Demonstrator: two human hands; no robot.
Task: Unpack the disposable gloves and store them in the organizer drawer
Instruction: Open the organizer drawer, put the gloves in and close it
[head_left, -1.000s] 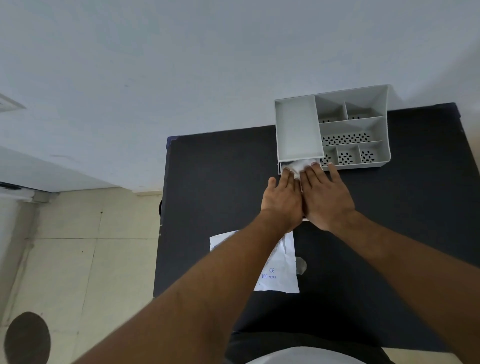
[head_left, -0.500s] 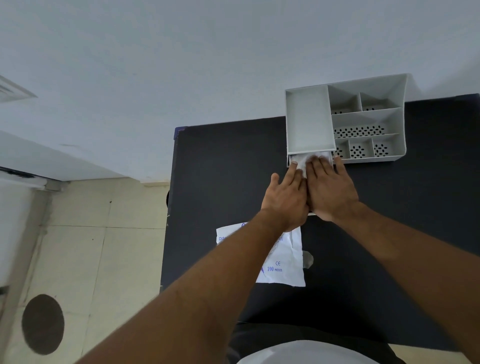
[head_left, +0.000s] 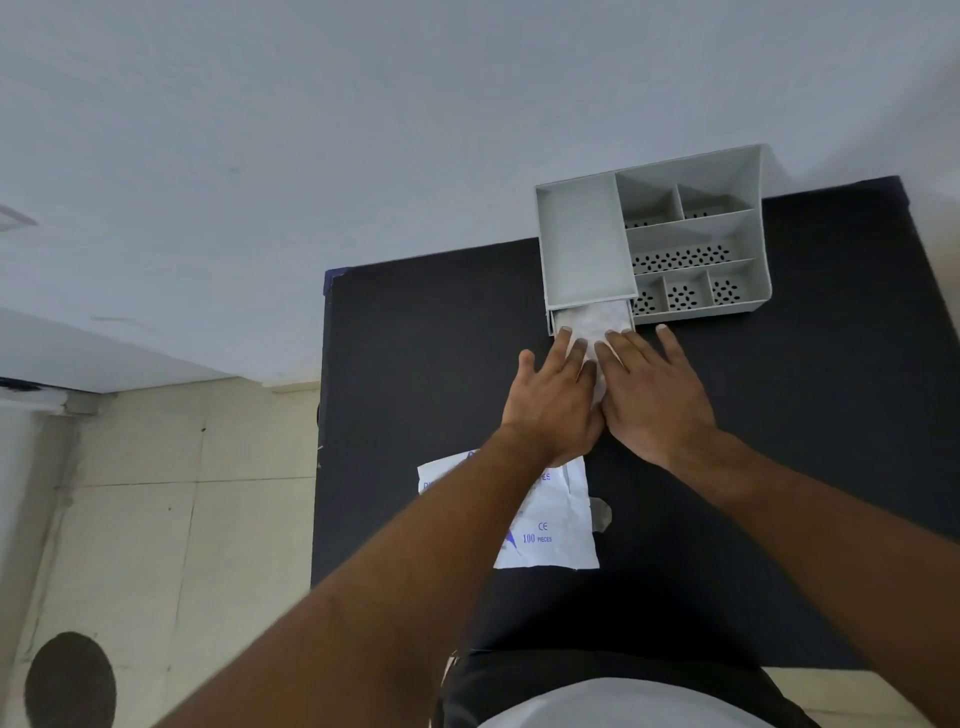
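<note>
A grey plastic organizer (head_left: 691, 244) stands at the table's far edge against the wall. Its drawer (head_left: 551, 323) is pulled out a little under the left compartment. A wad of thin whitish disposable gloves (head_left: 597, 322) lies in the drawer and spills out toward me. My left hand (head_left: 553, 402) and my right hand (head_left: 652, 392) lie side by side, palms down, flat on the near part of the gloves, fingertips at the drawer's front. The white gloves packet (head_left: 545, 519), printed "100 pieces", lies flat on the table under my left forearm.
The black table (head_left: 415, 374) ends at its left edge above a beige tiled floor (head_left: 156, 493). A small clear scrap (head_left: 600, 514) lies beside the packet. A dark round object (head_left: 70, 680) sits on the floor at lower left. The white wall stands behind the organizer.
Both hands have slid back slightly toward me, so more of the gloves shows in the drawer opening. The camera has shifted a little.
</note>
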